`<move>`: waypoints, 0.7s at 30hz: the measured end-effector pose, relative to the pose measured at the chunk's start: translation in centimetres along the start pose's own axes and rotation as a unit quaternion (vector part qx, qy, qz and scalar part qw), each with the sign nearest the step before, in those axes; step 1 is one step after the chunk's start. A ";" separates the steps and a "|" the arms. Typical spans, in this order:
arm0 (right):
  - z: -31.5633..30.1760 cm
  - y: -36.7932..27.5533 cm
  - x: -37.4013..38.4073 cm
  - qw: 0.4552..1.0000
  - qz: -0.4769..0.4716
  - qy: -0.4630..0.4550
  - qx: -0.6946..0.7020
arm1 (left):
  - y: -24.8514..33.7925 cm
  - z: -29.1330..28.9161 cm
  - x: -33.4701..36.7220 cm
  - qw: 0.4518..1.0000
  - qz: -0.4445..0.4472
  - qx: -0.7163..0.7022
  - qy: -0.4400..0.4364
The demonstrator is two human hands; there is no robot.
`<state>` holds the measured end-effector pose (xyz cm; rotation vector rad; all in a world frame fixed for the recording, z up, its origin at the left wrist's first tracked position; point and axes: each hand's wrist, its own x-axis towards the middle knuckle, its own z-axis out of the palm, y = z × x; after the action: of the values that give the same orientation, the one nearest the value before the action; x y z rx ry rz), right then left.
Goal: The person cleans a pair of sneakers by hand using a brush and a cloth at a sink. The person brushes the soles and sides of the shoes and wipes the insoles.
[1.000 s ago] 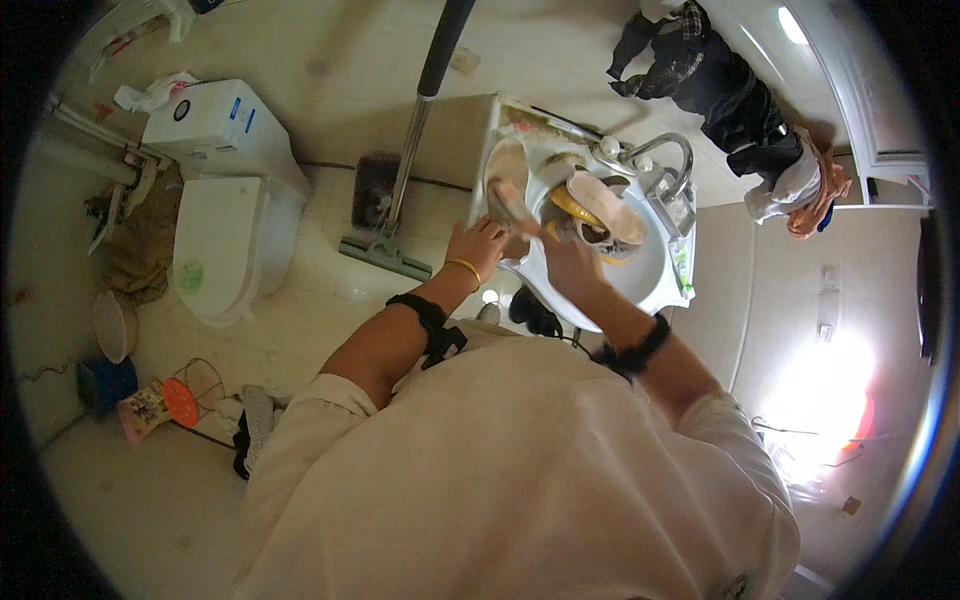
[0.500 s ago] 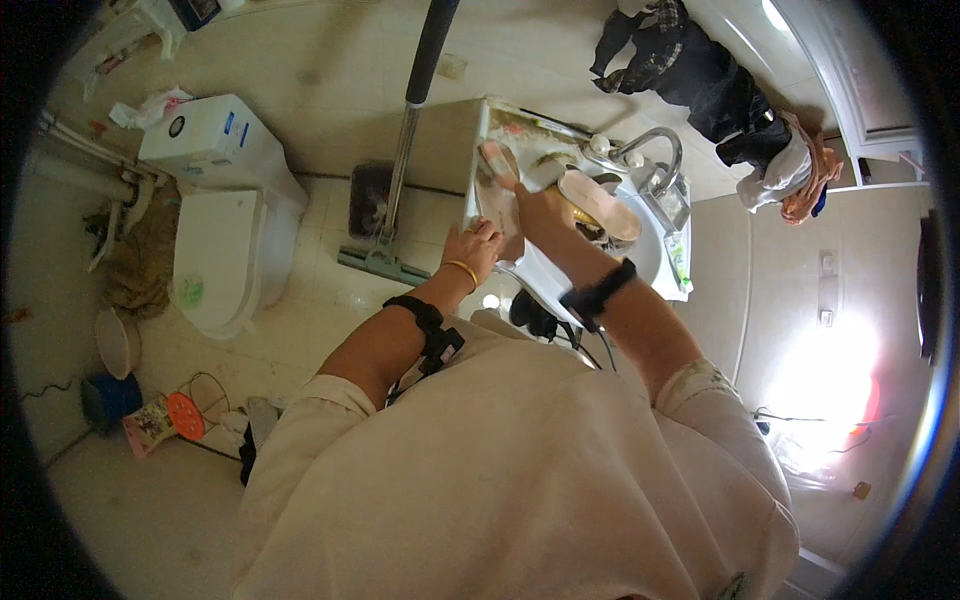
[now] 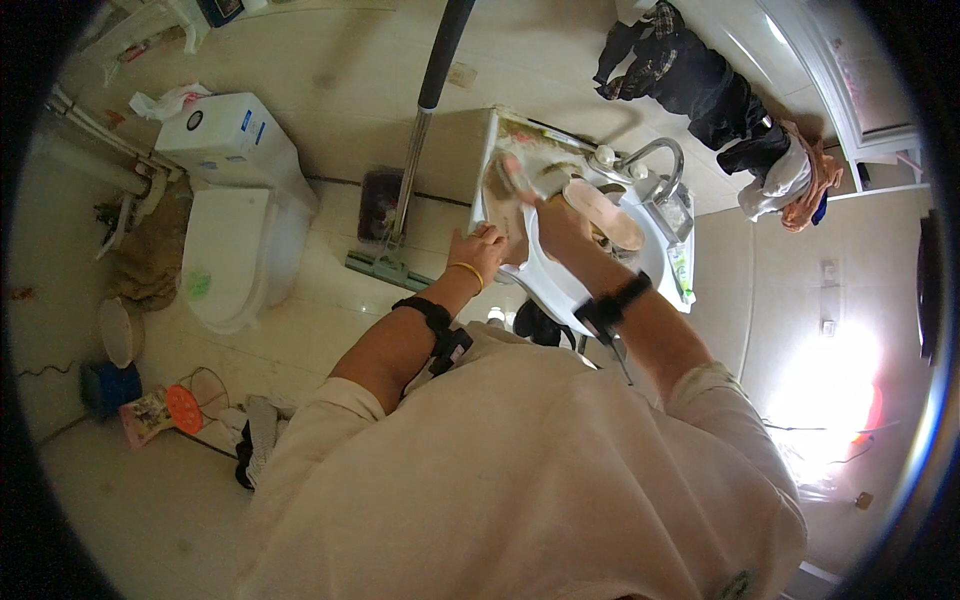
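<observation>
A long, flat, beige-brown insole (image 3: 507, 225) lies on the left ledge of the white washbasin (image 3: 553, 283). My left hand (image 3: 482, 250) presses on its near left edge, fingers bent over it. With my right hand (image 3: 560, 226) closed, I hold a scrubbing brush (image 3: 515, 178) against the insole's far part; the brush is blurred and partly hidden by my fingers. To the right of that hand, a pale pinkish insole (image 3: 606, 214) rests over the basin bowl. Darker shoe-like items beneath it are only partly visible.
A curved metal tap (image 3: 660, 148) rises behind the bowl. A long-handled mop (image 3: 418, 150) stands left of the basin, beside a dark bin (image 3: 381, 205). Farther left is a white toilet (image 3: 228, 255). Dark clothes (image 3: 700, 95) hang at the back right.
The brush and my right hand have shifted slightly right and nearer along the insole. My left hand keeps its place on the edge. The whole view has moved a little.
</observation>
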<state>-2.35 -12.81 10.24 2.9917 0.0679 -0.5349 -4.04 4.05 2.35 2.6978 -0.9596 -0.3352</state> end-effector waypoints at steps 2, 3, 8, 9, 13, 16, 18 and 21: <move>1.1 -0.3 -5.3 0.990 -0.067 0.115 -0.047 | -0.2 0.5 -0.8 1.000 -0.012 0.014 0.011; 0.9 0.0 -5.8 0.978 -0.101 0.171 -0.068 | 0.0 0.5 -0.6 0.999 -0.015 0.030 0.022; 0.4 0.8 -1.5 0.996 -0.026 0.088 -0.001 | 0.3 0.1 -0.2 1.000 -0.022 0.004 -0.010; 0.5 1.3 0.3 0.996 -0.002 0.087 -0.006 | 0.2 0.1 0.2 1.000 -0.012 0.018 -0.023; 1.1 1.1 -1.7 0.996 -0.023 0.081 -0.011 | 0.3 -0.1 -0.4 0.999 -0.022 0.014 -0.031; 2.2 -0.3 -7.0 0.974 -0.117 0.189 -0.044 | 0.2 0.6 -0.6 0.999 -0.035 0.015 0.008; 1.7 -0.7 -5.9 0.982 -0.098 0.158 -0.034 | 0.3 0.7 -1.0 0.999 -0.039 0.001 0.033; 0.6 -0.2 1.4 0.998 -0.033 0.048 -0.016 | 0.2 0.7 0.1 1.000 -0.020 -0.001 0.000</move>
<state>-1.23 -12.61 9.12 2.9910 0.1827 -0.3932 -4.34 3.74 1.73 2.7186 -0.9066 -0.3433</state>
